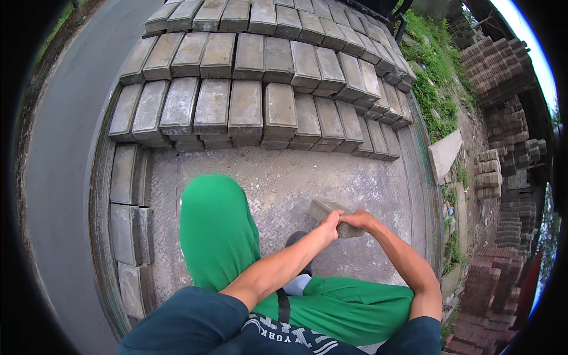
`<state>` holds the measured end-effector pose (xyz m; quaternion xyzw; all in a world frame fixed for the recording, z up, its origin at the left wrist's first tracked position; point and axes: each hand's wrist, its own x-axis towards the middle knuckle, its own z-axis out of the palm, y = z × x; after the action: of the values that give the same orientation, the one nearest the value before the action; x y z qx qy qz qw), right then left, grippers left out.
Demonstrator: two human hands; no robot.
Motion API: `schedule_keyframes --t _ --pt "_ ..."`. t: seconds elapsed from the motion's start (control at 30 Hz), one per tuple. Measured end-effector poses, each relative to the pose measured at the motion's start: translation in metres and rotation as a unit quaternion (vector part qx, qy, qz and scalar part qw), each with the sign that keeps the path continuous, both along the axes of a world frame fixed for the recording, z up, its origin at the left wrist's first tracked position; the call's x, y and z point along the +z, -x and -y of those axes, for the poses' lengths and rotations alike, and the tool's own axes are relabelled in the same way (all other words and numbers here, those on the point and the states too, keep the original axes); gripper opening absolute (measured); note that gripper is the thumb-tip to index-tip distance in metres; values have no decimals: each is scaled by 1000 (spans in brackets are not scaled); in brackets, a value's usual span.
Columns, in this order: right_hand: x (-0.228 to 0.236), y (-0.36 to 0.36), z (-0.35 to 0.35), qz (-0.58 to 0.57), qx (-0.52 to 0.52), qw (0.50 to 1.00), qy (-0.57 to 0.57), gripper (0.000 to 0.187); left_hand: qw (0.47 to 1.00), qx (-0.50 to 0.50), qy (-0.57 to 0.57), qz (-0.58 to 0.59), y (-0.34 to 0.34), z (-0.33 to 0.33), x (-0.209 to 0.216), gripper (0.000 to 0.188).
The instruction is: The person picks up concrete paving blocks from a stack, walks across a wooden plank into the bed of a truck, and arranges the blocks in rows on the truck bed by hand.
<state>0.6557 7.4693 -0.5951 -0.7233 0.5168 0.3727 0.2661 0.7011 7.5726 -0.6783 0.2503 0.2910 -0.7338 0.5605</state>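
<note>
Low over the metal floor, right of my knees, a grey concrete paving block (322,208) lies slanted in both my hands. My left hand (333,223) is closed on its near side, arm stretched across my body. Right beside it, my right hand (359,220) is closed over the block's right part. The hands cover the block's middle, and their fingertips are mostly hidden. Whether the block touches the floor I cannot tell. Ahead, stepped rows of similar concrete blocks (245,105) stand packed side by side.
Under me is a worn diamond-plate floor (278,177) with grit on it. More blocks (125,234) line the left edge. A raised metal rim (419,177) bounds the right side. Beyond lie grass (435,89), a slab (445,155) and stacked bricks (494,65); a paved road (65,177) runs left.
</note>
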Motion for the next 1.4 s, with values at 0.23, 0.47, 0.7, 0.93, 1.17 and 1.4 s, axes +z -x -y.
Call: schedule_keyframes --t 0.23,0.47,0.7,0.93,1.17,1.4 --pt "75 -106 -6 156 -52 978 125 79 976 65 45 203 -120 19 47 50" --pt "54 -210 26 255 -40 939 228 107 924 270 3 270 -160 16 82 81" --pt "-62 -199 33 443 232 859 112 109 922 257 -142 251 -150 9 25 83" --pt "-76 -200 62 470 175 854 136 99 330 -58 -267 904 -212 20 63 87" --pt "-84 -216 95 526 231 816 68 104 140 -202 -144 959 -283 -1 24 91" --pt "-72 -227 100 425 253 864 89 106 76 -179 -153 969 -298 8 19 85"
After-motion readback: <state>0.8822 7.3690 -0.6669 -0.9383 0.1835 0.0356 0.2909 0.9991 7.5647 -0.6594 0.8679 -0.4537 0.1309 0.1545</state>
